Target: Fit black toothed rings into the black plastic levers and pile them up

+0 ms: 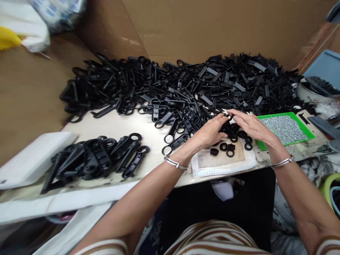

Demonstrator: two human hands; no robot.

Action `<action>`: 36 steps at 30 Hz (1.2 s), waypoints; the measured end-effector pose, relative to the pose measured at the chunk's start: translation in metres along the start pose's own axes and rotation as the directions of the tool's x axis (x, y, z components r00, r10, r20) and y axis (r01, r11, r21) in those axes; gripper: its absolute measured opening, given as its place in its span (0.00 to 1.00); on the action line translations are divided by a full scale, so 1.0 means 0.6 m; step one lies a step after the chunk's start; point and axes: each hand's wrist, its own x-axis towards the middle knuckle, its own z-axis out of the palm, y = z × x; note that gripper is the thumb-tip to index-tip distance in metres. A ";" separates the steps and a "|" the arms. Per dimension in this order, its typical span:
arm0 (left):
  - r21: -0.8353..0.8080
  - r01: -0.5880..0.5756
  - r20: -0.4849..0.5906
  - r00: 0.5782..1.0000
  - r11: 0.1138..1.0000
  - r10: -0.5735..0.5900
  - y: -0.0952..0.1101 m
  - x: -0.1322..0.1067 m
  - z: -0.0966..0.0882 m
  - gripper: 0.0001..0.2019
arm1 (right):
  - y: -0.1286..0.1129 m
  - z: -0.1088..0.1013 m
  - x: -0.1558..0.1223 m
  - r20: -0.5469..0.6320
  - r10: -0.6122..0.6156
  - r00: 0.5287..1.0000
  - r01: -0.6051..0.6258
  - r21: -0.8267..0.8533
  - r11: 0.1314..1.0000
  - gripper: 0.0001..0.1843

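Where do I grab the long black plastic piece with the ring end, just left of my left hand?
Pinch the long black plastic piece across its narrow middle shank, from above. It lies flat on the pale table, ring end nearest you, its near side bare; the left hand is closest.

The place reads as a small assembly workshop, a piecework bench rather than a home table; a heap (186,85) of identical black plastic parts spreads across the table (119,127); a smaller pile (95,159) of the same parts lies apart at the left; loose black rings (228,147) sit on a worn pad (209,161); a green tray (288,143) holds a mass of small metal screws (284,129); bare cardboard (212,28) walls the bench behind; a grey bin (326,65) stands at the right.
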 end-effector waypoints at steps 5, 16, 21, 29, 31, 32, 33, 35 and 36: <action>0.067 -0.013 -0.221 0.975 0.998 0.028 0.011 -0.020 -0.007 0.17 | 0.005 -0.006 0.018 0.047 -0.119 0.992 0.118 0.021 0.993 0.23; 0.243 -0.284 0.143 0.956 0.928 0.255 0.062 -0.177 0.093 0.18 | -0.002 -0.011 0.014 0.137 -0.102 0.985 0.125 -0.172 0.977 0.18; 0.224 -0.256 0.156 0.962 0.940 0.225 0.052 -0.145 0.103 0.20 | -0.001 0.001 0.010 -0.047 -0.141 0.989 0.128 -0.209 0.970 0.16; 0.252 -0.243 0.090 0.970 0.937 0.227 0.042 -0.109 0.112 0.20 | -0.013 -0.037 -0.135 -0.301 -0.052 0.952 0.036 -0.057 0.998 0.14; 0.241 -0.247 0.081 0.969 0.938 0.235 0.039 -0.098 0.109 0.20 | -0.005 -0.047 -0.216 -0.371 0.086 0.925 -0.095 -0.006 0.995 0.12; 0.234 -0.250 0.079 0.968 0.940 0.238 0.037 -0.094 0.107 0.19 | 0.002 -0.050 -0.263 -0.432 0.158 0.888 -0.166 0.020 0.986 0.12; 0.228 -0.254 0.075 0.967 0.940 0.243 0.036 -0.091 0.106 0.18 | 0.010 -0.051 -0.312 -0.501 0.242 0.831 -0.247 0.058 0.967 0.11; 0.226 -0.272 0.054 0.962 0.935 0.267 0.034 -0.091 0.106 0.16 | 0.024 -0.048 -0.417 -0.590 0.433 0.682 -0.418 0.172 0.892 0.11; 0.234 -0.291 0.025 0.956 0.928 0.294 0.032 -0.094 0.108 0.16 | 0.027 -0.045 -0.471 -0.613 0.532 0.584 -0.497 0.249 0.831 0.11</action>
